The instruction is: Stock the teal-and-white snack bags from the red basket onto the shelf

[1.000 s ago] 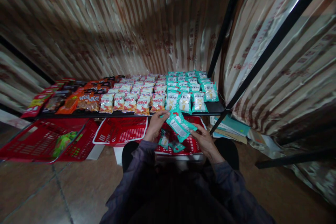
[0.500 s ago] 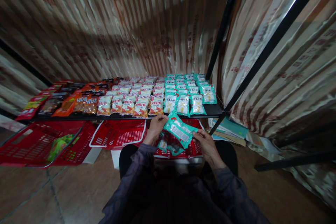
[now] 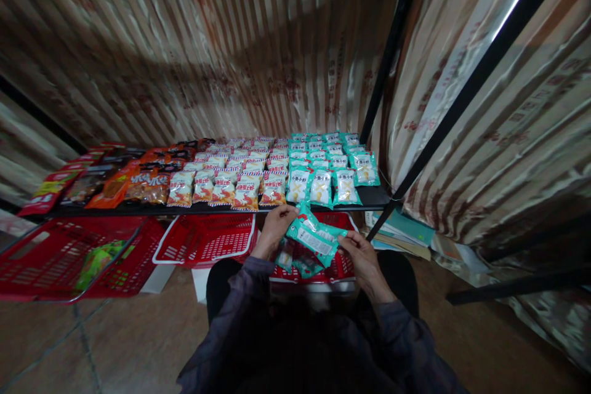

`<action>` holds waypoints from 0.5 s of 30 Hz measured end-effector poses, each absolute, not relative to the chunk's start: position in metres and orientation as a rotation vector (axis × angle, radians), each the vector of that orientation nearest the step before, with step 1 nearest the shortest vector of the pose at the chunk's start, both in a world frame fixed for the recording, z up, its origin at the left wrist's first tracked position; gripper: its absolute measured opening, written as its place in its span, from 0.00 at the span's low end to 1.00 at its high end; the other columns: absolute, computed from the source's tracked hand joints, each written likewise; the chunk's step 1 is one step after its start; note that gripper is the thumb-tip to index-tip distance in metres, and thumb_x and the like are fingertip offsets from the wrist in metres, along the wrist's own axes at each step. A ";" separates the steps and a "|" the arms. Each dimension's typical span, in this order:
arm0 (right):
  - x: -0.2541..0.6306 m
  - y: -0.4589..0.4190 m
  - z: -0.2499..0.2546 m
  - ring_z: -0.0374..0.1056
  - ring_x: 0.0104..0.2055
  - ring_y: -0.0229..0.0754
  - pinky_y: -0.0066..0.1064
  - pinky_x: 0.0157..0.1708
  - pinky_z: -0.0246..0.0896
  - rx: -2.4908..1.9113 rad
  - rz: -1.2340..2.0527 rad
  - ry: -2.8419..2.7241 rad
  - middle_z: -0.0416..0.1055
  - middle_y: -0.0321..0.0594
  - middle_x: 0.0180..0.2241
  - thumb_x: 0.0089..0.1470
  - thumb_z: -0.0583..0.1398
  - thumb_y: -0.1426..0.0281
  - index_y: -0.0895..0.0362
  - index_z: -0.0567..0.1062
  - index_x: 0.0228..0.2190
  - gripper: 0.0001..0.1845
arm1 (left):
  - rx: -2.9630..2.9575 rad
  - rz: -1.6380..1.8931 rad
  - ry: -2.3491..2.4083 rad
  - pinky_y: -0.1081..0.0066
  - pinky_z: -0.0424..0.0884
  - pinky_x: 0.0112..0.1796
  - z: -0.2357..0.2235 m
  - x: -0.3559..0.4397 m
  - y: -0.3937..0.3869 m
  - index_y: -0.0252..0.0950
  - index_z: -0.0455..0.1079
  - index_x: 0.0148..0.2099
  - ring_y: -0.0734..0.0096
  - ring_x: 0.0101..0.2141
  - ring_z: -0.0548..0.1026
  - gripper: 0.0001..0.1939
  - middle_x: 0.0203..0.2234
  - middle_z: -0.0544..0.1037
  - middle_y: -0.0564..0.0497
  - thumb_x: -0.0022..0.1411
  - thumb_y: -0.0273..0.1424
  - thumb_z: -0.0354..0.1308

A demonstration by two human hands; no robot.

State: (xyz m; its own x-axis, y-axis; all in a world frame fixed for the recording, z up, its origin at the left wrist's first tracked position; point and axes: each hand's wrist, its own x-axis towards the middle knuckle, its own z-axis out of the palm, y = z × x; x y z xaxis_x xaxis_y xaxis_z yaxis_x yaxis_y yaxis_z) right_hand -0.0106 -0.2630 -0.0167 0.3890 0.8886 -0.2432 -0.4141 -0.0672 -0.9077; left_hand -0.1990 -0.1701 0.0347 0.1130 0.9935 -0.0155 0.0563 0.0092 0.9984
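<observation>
A teal snack bag [image 3: 316, 238] is stretched between my two hands, its printed back facing up. My left hand [image 3: 276, 228] pinches its upper left corner, and my right hand [image 3: 364, 258] grips its right end. Under it stands a red basket [image 3: 344, 268] with more teal bags [image 3: 305, 263] inside, partly hidden by the held one. Just beyond my hands, rows of teal and white snack bags [image 3: 322, 186] stand on the black shelf [image 3: 376, 196].
White and orange snack bags [image 3: 248, 189] and orange bags [image 3: 150, 184] fill the shelf leftward. Below are an open red basket [image 3: 207, 237] and another red basket [image 3: 37, 258] with a green packet [image 3: 99, 261]. A black post [image 3: 438, 129] rises at right, beside stacked papers [image 3: 406, 228].
Both hands still hold the teal bag, which lies slightly flatter and less slanted. The view has shifted a little; the shelf goods look the same.
</observation>
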 end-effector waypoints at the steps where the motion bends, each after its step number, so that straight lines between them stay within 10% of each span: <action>1: -0.011 -0.263 -0.017 0.64 0.19 0.34 0.27 0.21 0.60 -1.204 1.149 -0.517 0.72 0.31 0.18 0.24 0.74 0.57 0.56 0.75 0.22 0.23 | 1.286 1.094 1.170 0.75 0.61 0.28 0.035 -0.199 -0.169 0.35 0.73 0.25 0.74 0.24 0.67 0.11 0.20 0.73 0.55 0.42 0.38 0.64; 15: -0.012 -0.263 -0.012 0.65 0.20 0.35 0.26 0.21 0.61 -1.184 1.162 -0.547 0.73 0.33 0.20 0.28 0.73 0.58 0.56 0.75 0.22 0.20 | 1.253 1.237 1.327 0.74 0.58 0.27 0.026 -0.193 -0.163 0.36 0.71 0.23 0.75 0.23 0.65 0.07 0.18 0.71 0.55 0.44 0.34 0.61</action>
State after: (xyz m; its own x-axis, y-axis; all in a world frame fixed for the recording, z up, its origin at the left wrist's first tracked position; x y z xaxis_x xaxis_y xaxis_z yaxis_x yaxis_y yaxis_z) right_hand -0.0117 -0.2632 -0.0121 0.3649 0.9043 -0.2216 -0.4059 -0.0597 -0.9120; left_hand -0.1930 -0.1634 0.0262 -0.0783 0.9967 0.0232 0.0931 -0.0158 0.9955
